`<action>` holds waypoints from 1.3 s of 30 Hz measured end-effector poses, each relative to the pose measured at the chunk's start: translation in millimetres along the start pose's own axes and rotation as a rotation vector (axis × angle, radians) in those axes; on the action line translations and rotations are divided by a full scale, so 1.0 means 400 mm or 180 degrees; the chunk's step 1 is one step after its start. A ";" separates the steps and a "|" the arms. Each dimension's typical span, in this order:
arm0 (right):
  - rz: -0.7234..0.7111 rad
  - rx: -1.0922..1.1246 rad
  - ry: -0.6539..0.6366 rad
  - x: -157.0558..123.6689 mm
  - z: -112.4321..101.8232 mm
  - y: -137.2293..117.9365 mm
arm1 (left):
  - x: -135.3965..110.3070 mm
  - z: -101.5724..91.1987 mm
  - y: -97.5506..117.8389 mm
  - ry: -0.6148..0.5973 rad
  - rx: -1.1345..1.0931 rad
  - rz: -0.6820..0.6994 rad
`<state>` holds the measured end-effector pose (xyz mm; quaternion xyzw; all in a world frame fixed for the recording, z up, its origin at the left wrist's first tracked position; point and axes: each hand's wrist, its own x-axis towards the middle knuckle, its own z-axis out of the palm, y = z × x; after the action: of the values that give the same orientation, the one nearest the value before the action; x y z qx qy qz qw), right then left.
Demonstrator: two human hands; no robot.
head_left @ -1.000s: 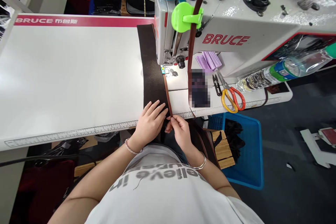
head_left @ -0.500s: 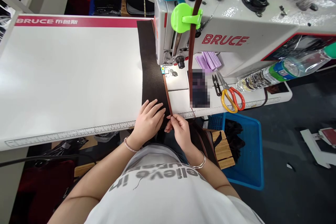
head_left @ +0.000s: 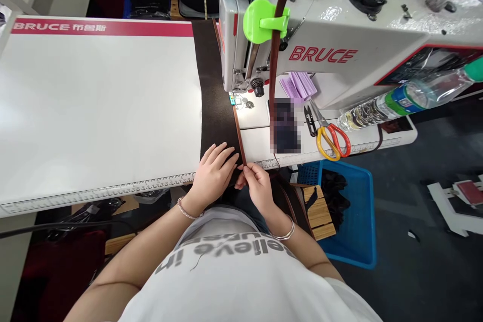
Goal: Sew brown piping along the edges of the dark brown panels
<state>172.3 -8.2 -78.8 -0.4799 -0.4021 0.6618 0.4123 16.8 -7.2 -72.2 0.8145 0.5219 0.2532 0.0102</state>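
A long dark brown strip of fabric [head_left: 213,105] runs from the table's back edge, past the sewing machine's needle area, to the front edge. My left hand [head_left: 214,171] lies flat on its near end, fingers stretched out. Along the strip's right side goes a narrow reddish-brown edging [head_left: 239,133]. My right hand [head_left: 256,183] pinches this edging between thumb and fingers at the table's front edge. The white sewing machine [head_left: 320,35] stands just beyond, with a small blue guide [head_left: 232,101] at its presser foot against the edging.
Scissors [head_left: 332,140] with orange and red handles, black thread snips [head_left: 310,122], a purple paper bundle [head_left: 298,85] and a water bottle [head_left: 405,100] lie right of the needle. A brown strap [head_left: 275,70] hangs before the machine. A blue basket [head_left: 354,231] stands below right.
The view has shifted slightly, moving the table and machine a little left and up. Both hands keep nearly the same pose on the fabric and edging.
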 end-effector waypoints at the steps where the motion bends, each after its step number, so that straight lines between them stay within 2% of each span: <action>1: 0.0001 -0.0008 -0.0004 0.000 0.000 0.000 | -0.001 0.000 -0.001 -0.0014 -0.0003 0.0020; 7: -0.0016 0.0008 -0.0037 0.002 0.001 0.002 | -0.005 -0.004 -0.005 -0.0071 -0.0034 0.0112; 15: 0.0030 0.0033 0.0005 0.003 0.004 -0.007 | 0.000 -0.003 -0.012 -0.0025 -0.0073 -0.0052; 19: 0.0013 0.0019 -0.0001 0.004 0.005 -0.007 | -0.003 -0.004 -0.014 -0.0134 -0.0108 0.0027; 32: -0.0021 0.0036 0.0004 0.007 0.003 -0.004 | 0.001 -0.008 -0.016 -0.0102 -0.0008 0.0079; 39: -0.0028 0.0058 0.0020 0.008 0.003 -0.005 | 0.016 -0.013 -0.003 -0.0026 0.0069 -0.0242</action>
<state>170.7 -4.8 -77.7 -0.4765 -0.3969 0.6621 0.4209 15.6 -2.4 -65.6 0.7952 0.5551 0.2437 0.0132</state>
